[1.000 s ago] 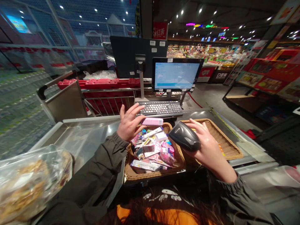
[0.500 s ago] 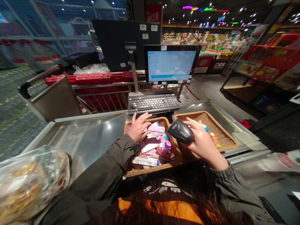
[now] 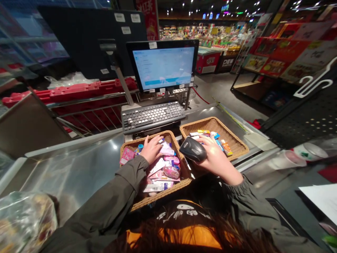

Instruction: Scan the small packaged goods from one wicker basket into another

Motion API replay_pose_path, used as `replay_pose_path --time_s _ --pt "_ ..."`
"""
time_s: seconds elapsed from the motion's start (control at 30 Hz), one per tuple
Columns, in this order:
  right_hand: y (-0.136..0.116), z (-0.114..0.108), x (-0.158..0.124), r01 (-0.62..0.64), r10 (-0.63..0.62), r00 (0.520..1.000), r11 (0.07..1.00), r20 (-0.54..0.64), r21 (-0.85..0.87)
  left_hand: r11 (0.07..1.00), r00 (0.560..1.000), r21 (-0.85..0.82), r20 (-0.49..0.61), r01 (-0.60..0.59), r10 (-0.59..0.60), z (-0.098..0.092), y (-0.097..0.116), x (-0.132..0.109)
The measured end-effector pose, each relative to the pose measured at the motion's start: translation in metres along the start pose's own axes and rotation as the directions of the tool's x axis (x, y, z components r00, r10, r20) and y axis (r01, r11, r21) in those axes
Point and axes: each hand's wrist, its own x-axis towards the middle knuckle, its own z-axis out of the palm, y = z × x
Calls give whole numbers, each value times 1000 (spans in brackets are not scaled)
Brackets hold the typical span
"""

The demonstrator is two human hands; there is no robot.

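My right hand (image 3: 214,160) grips a black handheld barcode scanner (image 3: 193,149) over the gap between two wicker baskets. My left hand (image 3: 151,149) rests palm down inside the left basket (image 3: 160,196), its fingers laid over a pink packet (image 3: 167,151) on top of a heap of small pink and white packets. Whether the fingers grip that packet I cannot tell. The right basket (image 3: 231,135) holds a few small items at its far left side.
A keyboard (image 3: 152,116) and a lit monitor (image 3: 163,66) stand just beyond the baskets on the steel counter (image 3: 79,168). A clear bag of food (image 3: 23,221) lies at the near left. Red stacked baskets sit behind a rail; shelves stand at the right.
My left hand came down from above the basket with the pink packet and now lies on the heap. The scanner hand sank a little. The camera tilted down and turned right.
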Motion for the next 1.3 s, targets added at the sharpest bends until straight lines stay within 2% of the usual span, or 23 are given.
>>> replay_pose_path --time_s 0.13,0.27,0.37,0.5,0.6,0.7,0.83,0.93,1.07,1.17,1.3 --pt "13 2 -10 -48 47 999 998 12 50 999 998 32 40 44 -45 5 2 7" --pt "38 -4 -28 -134 135 989 991 -55 24 999 999 4 2 -44 44 -8 20 27" --pt "63 -16 -44 -210 206 966 978 -159 -7 988 986 -15 -58 -155 154 -19 46 61" --pt "96 -38 -68 -309 268 897 949 -352 -66 952 951 -24 -73 -304 302 -21 92 127" --pt "112 -55 -85 -372 284 842 921 -458 -113 907 907 -20 -26 -421 420 -8 128 182" --pt "121 -67 -98 -408 295 809 904 -509 -125 848 848 -22 15 -530 530 17 161 229" --pt "127 -75 -110 -431 306 800 891 -515 -141 765 763 -1 64 -644 643 61 195 268" --pt "130 -79 -115 -449 315 793 881 -522 -151 722 721 34 92 -691 686 91 213 279" --pt "134 -83 -120 -479 340 776 866 -531 -146 745 745 54 119 -665 657 111 220 276" --pt "137 -85 -121 -490 344 766 859 -542 -147 767 765 40 115 -641 633 108 208 266" --pt "139 -82 -117 -476 337 772 868 -539 -139 798 796 43 126 -601 592 89 181 257"
